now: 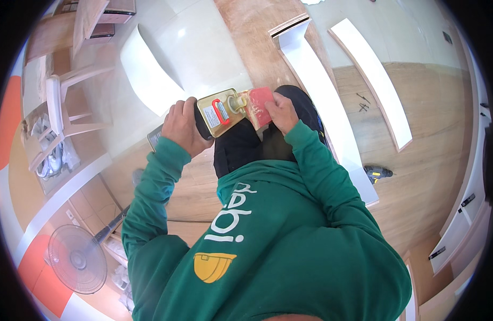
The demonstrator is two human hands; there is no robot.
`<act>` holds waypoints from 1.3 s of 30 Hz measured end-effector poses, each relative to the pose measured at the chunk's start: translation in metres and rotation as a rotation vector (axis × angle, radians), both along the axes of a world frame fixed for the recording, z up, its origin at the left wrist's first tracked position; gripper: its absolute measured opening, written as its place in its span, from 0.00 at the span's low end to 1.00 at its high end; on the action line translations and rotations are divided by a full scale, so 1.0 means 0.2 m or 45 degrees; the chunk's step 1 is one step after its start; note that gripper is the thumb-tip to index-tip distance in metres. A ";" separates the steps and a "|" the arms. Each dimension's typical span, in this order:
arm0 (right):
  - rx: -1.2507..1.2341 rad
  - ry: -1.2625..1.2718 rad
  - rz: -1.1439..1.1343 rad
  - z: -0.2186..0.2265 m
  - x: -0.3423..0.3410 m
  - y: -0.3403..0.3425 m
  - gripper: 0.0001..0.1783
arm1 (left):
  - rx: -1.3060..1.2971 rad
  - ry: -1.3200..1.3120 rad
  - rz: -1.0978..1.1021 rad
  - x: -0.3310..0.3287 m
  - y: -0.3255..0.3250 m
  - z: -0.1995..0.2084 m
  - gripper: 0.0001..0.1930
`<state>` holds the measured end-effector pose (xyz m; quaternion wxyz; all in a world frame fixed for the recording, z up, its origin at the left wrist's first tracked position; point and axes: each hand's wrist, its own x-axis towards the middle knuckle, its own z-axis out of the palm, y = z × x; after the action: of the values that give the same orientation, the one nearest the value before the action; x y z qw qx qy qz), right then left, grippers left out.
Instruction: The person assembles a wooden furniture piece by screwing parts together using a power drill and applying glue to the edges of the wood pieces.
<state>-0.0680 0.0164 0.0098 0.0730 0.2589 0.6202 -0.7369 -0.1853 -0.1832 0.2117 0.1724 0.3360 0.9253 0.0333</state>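
Observation:
My left hand (179, 127) is closed around a rectangular metal can (206, 105) with a gold top, a red carry handle and a spout. The can is tilted, its spout facing right. My right hand (283, 113) grips a flat red piece (261, 100) by its right side. Pale yellowish smears cover the left part of that piece, right beside the spout. I cannot tell whether the spout touches it. Both hands are above my dark-clothed legs.
A long white-faced panel (324, 88) lies to my right, with another white strip (372, 80) beyond it. A yellow-and-black power drill (378, 173) rests on the wood floor. At left are a curved white sheet (145, 69), a pale stool (56, 109) and a fan (77, 259).

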 end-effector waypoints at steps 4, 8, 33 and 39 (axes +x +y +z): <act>-0.176 0.052 -0.094 -0.03 0.02 0.02 0.13 | 0.016 0.009 -0.017 0.01 0.00 0.00 0.42; -0.329 0.095 0.044 -0.02 0.03 0.03 0.13 | 0.012 -0.001 -0.001 0.00 0.01 0.00 0.42; -0.852 -0.054 0.021 -0.07 0.01 0.07 0.19 | 0.024 -0.027 0.010 0.02 -0.05 -0.03 0.41; -1.112 -0.109 -0.037 0.01 -0.01 0.07 0.21 | 0.126 -0.055 0.135 0.04 -0.16 -0.06 0.43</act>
<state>-0.0701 0.0301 0.0110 0.1908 0.2426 0.2433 -0.9195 -0.1768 -0.2154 0.1996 0.1734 0.2939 0.9351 0.0951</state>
